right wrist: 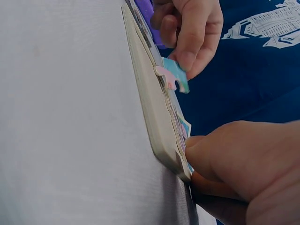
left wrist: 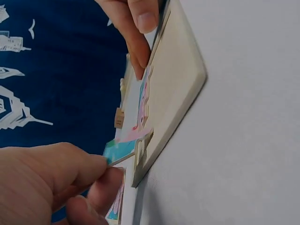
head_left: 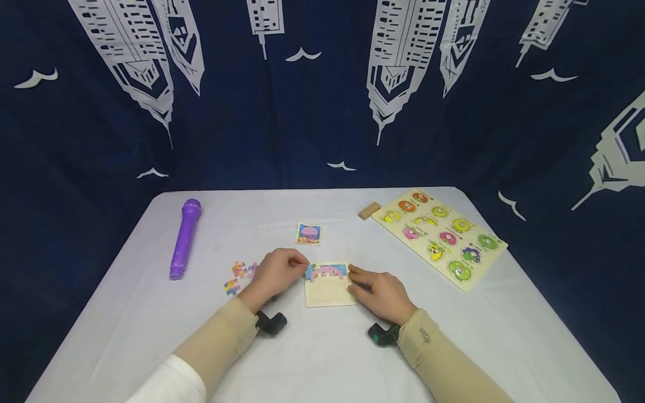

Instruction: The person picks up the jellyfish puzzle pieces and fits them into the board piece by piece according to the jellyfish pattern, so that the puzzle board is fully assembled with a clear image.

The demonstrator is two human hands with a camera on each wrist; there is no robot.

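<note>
My left hand (head_left: 278,272) pinches a blue-and-pink jigsaw piece (left wrist: 123,147) between thumb and finger. The piece is tilted at the top left corner of a pale wooden puzzle tray (head_left: 330,294). Along the tray's far side lie joined jigsaw pieces (head_left: 333,271) with a pink face on blue. With thumb and fingers, my right hand (head_left: 381,292) grips the tray's right edge. Loose jigsaw pieces (head_left: 238,270) lie left of the left hand, which partly hides them. Beyond the tray is a small picture card (head_left: 309,234) of a pink figure.
A purple microphone-shaped stick (head_left: 185,239) lies at the left of the white-covered table (head_left: 322,358). Toward the right is a fruit-picture board (head_left: 440,238), its corner beside a small wooden block (head_left: 369,210). A dark blue printed curtain (head_left: 282,112) hangs behind the table.
</note>
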